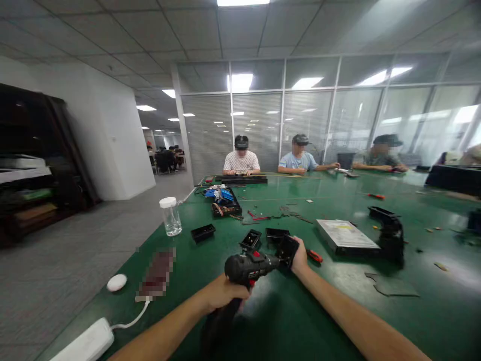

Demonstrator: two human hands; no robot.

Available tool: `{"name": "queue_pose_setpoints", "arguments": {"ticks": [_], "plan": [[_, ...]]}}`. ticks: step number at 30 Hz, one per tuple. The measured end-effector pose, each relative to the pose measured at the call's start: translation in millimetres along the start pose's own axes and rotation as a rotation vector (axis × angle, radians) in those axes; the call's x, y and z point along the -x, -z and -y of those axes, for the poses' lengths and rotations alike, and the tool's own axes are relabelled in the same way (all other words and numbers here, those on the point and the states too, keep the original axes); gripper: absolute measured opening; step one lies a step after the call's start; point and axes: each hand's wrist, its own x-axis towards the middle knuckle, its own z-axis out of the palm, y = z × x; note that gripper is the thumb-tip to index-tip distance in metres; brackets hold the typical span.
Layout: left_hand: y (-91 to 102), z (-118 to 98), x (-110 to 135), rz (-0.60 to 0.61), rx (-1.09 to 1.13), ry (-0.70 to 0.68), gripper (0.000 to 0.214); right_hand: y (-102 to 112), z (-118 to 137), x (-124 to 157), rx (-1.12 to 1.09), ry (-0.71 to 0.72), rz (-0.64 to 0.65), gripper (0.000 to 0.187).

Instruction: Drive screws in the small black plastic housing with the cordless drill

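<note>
My left hand [221, 292] is closed round the grip of a black electric screwdriver [248, 267] with red details, held low over the green table [285, 311]. Its nose points right at a small black plastic part [287, 248]. My right hand [300, 256] grips that black part from the right, just off the table. A red-handled tool [314, 256] lies right behind my right hand. Two more small black parts [251, 239] [277, 232] sit just beyond the screwdriver.
A clear jar with a white lid [171, 216] and a black tray [203, 232] stand to the left. A flat silver drive [346, 234] and black housing [391, 233] lie right. Three people sit at the far side. White power strip [84, 343] at the near left edge.
</note>
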Motion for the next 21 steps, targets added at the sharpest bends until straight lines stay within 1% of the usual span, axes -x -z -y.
{"name": "queue_pose_setpoints", "arguments": {"ticks": [6,11,15,21], "plan": [[-0.8,-4.0,0.7,0.037,0.0,-0.026,0.017,-2.2,0.9,1.3,-0.001,0.018,0.023,0.019],[-2.4,-9.3,2.2,0.044,0.01,-0.02,0.014,-2.5,1.2,0.1,-0.037,-0.012,0.03,0.019],[-2.0,-7.2,1.5,0.047,0.026,-0.022,0.015,0.1,-0.7,-2.6,-0.057,-0.042,0.035,0.021],[-0.2,-3.7,-0.2,0.053,0.016,-0.072,0.012,4.6,-3.9,-8.4,-0.067,-0.058,0.04,0.021]]}}
